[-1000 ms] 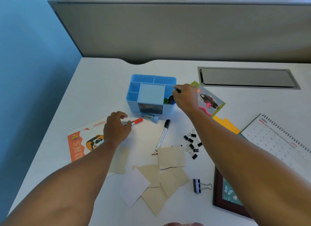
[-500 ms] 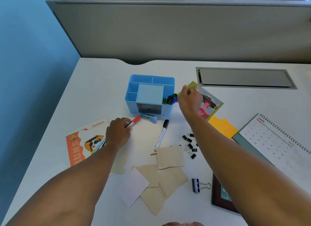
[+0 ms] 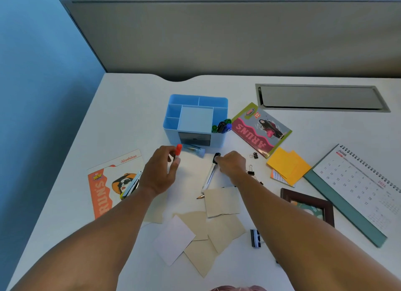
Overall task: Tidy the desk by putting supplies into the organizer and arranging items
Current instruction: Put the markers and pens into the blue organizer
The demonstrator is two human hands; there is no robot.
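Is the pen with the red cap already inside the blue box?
No, the red-capped pen is in the left hand, held above the desk in front of the blue box, not inside it.

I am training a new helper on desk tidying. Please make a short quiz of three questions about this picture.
1. True or false: the blue organizer already holds some markers.
2. Which hand holds the red-capped marker? A) left B) right
3. Fill in: the right hand is at the cap end of the ____-capped marker lying on the desk.

Key: 1 true; 2 A, the left hand; 3 black.
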